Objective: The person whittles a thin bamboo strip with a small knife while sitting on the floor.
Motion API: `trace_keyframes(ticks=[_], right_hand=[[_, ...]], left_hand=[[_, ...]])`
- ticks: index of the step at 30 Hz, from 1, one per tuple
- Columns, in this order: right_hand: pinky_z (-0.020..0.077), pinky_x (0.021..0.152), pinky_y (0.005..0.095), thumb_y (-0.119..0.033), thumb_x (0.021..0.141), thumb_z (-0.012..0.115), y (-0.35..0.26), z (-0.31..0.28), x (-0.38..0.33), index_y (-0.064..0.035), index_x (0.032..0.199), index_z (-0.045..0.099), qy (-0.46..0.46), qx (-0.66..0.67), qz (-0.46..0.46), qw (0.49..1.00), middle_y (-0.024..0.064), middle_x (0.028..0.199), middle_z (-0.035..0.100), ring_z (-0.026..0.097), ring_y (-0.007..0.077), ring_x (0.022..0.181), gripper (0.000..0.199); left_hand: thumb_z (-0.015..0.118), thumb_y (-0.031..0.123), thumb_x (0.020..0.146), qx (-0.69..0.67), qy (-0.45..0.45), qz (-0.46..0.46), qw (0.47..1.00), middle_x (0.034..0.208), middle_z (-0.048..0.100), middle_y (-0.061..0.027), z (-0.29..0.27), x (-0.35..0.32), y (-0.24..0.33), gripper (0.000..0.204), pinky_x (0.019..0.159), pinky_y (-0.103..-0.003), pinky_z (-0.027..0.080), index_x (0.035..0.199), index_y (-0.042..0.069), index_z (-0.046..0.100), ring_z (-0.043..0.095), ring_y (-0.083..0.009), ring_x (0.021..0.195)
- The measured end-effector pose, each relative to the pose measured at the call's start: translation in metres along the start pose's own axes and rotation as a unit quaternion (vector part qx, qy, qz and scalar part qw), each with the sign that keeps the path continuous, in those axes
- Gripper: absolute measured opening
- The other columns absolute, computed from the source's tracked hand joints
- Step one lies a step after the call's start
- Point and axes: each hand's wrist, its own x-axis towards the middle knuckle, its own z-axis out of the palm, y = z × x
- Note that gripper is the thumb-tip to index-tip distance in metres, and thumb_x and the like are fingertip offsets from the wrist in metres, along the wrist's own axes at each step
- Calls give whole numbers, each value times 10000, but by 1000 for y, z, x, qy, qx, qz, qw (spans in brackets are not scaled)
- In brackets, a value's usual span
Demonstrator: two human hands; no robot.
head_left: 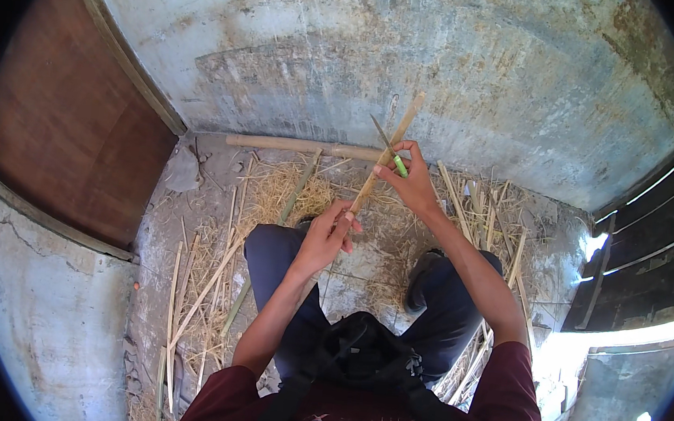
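Above my knees, my left hand (325, 237) gripped a thin tan bamboo strip (380, 162); my right hand (411, 177) clenched a green-handled knife (389, 147) against it. A slip might have cut my fingers.

The stick's (378, 169) lower end is lost inside the left hand (325, 237), and the right hand (412, 178) covers its middle. Just beside the stick, the knife's (388, 145) green handle mostly vanishes under fingers (its blade too thin to judge).
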Motion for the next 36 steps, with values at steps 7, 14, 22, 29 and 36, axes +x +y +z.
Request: trace_keyframes(ticks=[7,14,22,29,36], right_hand=[[547,813,292,-184,960,846,-1,3,-1,-92,1298,482,1,-20,3,1000,53,940,732,702,115,903,505],[560,853,299,-146,980,817,0,3,-1,-89,1325,463,-11,6,9,1000,70,976,750,722,127,952,498],[547,853,289,-122,974,819,0,4,-1,-99,1345,461,-23,40,6,999,75,1032,734,691,118,968,516],[525,813,278,-129,953,843,-8,4,-4,-113,1350,476,-29,8,8,1000,31,966,691,642,92,916,541],[520,780,281,-153,955,846,-10,3,-5,-110,1332,480,-19,-26,1,999,16,901,693,635,84,846,527]], left_hand=[[524,205,1161,-51,9,-39,998,1117,750,-127,0,-1,-2,385,746,-304,630,1465,-30,551,760,-174,839],[525,208,1163,-55,-2,-47,997,1210,743,-161,-3,-1,3,394,804,-322,634,1471,-38,538,790,-231,991],[496,216,1175,-116,-42,-87,988,1055,690,-90,-11,-1,-2,348,741,-314,619,1441,0,557,759,-200,852],[572,243,1149,-91,-50,-103,989,1026,656,-43,-8,-2,0,345,662,-293,577,1424,37,584,678,-118,768],[663,155,1092,-10,-9,-69,998,1085,676,-69,0,-11,3,375,635,-306,617,1420,-4,574,740,-158,856]])
